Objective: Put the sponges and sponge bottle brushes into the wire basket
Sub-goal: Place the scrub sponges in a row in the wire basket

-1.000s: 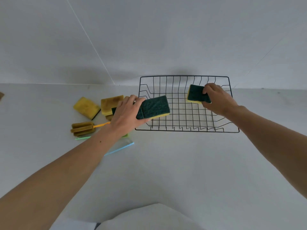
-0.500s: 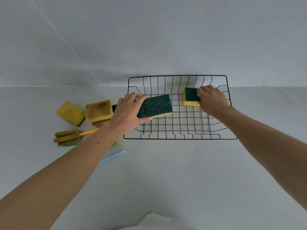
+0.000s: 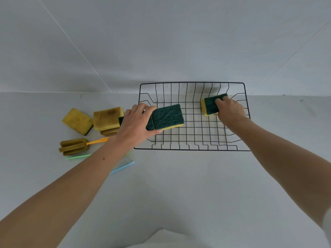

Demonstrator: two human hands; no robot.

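A black wire basket [image 3: 191,149] stands against the back wall. My left hand [image 3: 136,126] grips a green-topped yellow sponge [image 3: 166,116] over the basket's left part. My right hand [image 3: 231,111] holds a second green and yellow sponge [image 3: 209,105] low in the basket's back right part; whether it rests on the wire floor I cannot tell. Left of the basket lie a yellow sponge [image 3: 78,121], a stained yellow sponge [image 3: 107,117] on top of others, and a sponge bottle brush [image 3: 74,146] with an orange handle.
A green brush handle [image 3: 78,156] and a blue brush handle [image 3: 122,167] stick out from under my left forearm. The white wall rises right behind the basket. A white cloth edge [image 3: 161,238] shows at the bottom.
My right hand has lowered its sponge toward the basket floor at the back right. My left hand has stayed over the basket's left part with its sponge.
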